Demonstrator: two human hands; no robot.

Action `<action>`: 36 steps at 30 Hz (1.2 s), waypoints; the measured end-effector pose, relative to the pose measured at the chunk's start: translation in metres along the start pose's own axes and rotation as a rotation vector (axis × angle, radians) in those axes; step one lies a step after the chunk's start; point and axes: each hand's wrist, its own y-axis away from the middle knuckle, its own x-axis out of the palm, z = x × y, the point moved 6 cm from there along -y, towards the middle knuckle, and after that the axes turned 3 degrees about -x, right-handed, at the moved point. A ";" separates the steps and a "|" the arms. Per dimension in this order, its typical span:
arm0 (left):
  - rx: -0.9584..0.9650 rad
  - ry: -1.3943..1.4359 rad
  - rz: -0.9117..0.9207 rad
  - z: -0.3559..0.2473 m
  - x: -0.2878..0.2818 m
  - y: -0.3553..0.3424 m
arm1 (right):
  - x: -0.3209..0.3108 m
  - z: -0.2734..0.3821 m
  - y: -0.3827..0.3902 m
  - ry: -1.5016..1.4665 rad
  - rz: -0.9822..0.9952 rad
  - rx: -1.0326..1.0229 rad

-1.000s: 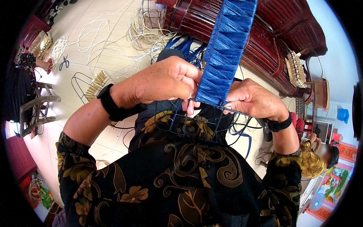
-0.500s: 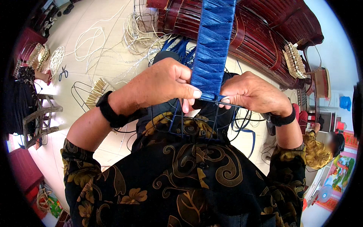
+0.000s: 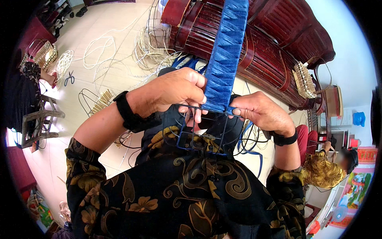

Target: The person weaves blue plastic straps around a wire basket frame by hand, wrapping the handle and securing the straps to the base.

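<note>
A long panel wrapped in shiny blue strip (image 3: 225,59) rises away from me, its near end between my hands. Below it, a dark wire basket frame (image 3: 192,139) rests at my lap. My left hand (image 3: 175,89) is closed around the panel's lower left edge and the wire beside it, thumb on top, some fingers underneath. At the lower right corner, my right hand (image 3: 266,113) pinches the blue strip against the frame between thumb and fingers. A loose blue strip (image 3: 259,159) hangs below the right hand.
A dark red slatted wooden bench (image 3: 191,30) stands ahead. Pale cord (image 3: 147,49) lies tangled on the floor, with scissors (image 3: 69,78) farther left. A small pale woven basket (image 3: 304,79) sits on the bench's right. Another person (image 3: 324,169) is at the right.
The panel's near end sits slightly lower in view and its far end leans more to the right. My right hand has shifted down and left, still pinching the strip; my left keeps its hold.
</note>
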 end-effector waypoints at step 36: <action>-0.158 -0.133 -0.035 0.008 -0.005 -0.025 | 0.024 -0.027 0.003 -0.344 -0.470 0.383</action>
